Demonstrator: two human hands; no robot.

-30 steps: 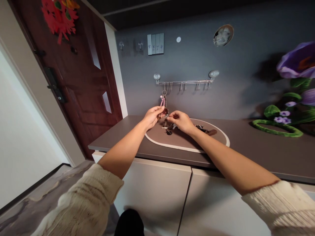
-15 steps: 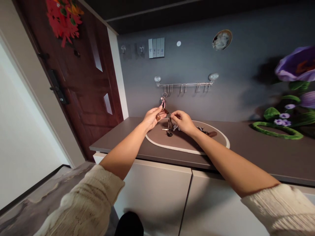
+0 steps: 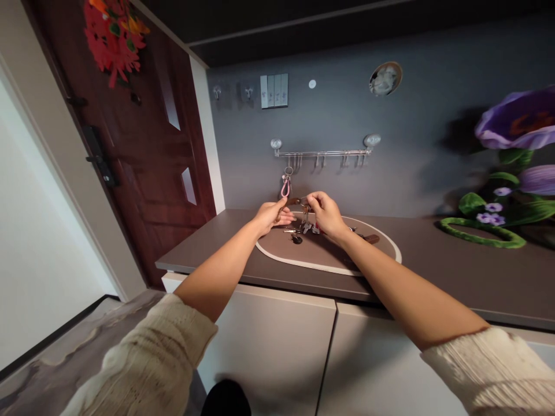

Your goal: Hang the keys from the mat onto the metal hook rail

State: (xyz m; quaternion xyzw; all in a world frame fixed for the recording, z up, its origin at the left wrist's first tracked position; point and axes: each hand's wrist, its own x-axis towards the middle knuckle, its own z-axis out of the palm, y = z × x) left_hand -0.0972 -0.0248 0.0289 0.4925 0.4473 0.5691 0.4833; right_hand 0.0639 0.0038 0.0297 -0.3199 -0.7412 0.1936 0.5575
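Above the oval mat, both my hands are on one keychain. My left hand pinches its brown strap between thumb and fingers, with the lower fingers stretched out. My right hand has its fingertips closed on the metal key ring at the strap's end. Something hangs below that ring, too small to make out surely. Beneath the hands lie several loose keys and a black fob. Part of a red item shows beside my right hand. A brown piece lies on the mat's right side.
On the wall, a clear rail carries several hooks; a pink keychain hangs at its left end. Purple artificial flowers stand at the right of the counter. A dark red door is at the left.
My right hand has shifted slightly right with the key ring, away from my left hand. My left hand's lower fingers have straightened. The view has tilted up a little.
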